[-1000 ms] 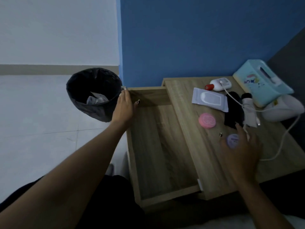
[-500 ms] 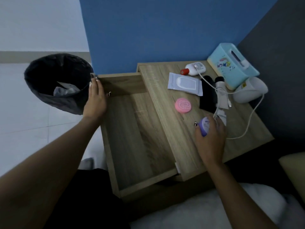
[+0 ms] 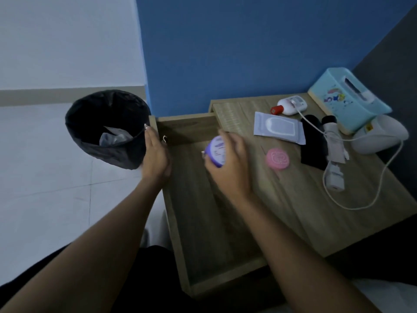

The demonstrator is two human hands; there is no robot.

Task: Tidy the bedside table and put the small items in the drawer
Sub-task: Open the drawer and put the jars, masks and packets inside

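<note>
bin [image 3: 108, 127] left of drawer [image 3: 203, 211], table [image 3: 304, 199] right

Dim, bluish light, soft focus and wide-angle bending at edges.

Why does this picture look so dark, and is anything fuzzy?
Head view: dim light leaves the bedside table and drawer dull; head view: the right hand holding the purple jar is motion-smeared, the left hand soft-edged; head view: the wide lens makes the blue wall lean.

The right hand [image 3: 228, 164] is half hiding the small round purple jar [image 3: 217, 149]; blur is obscuring its label
</note>
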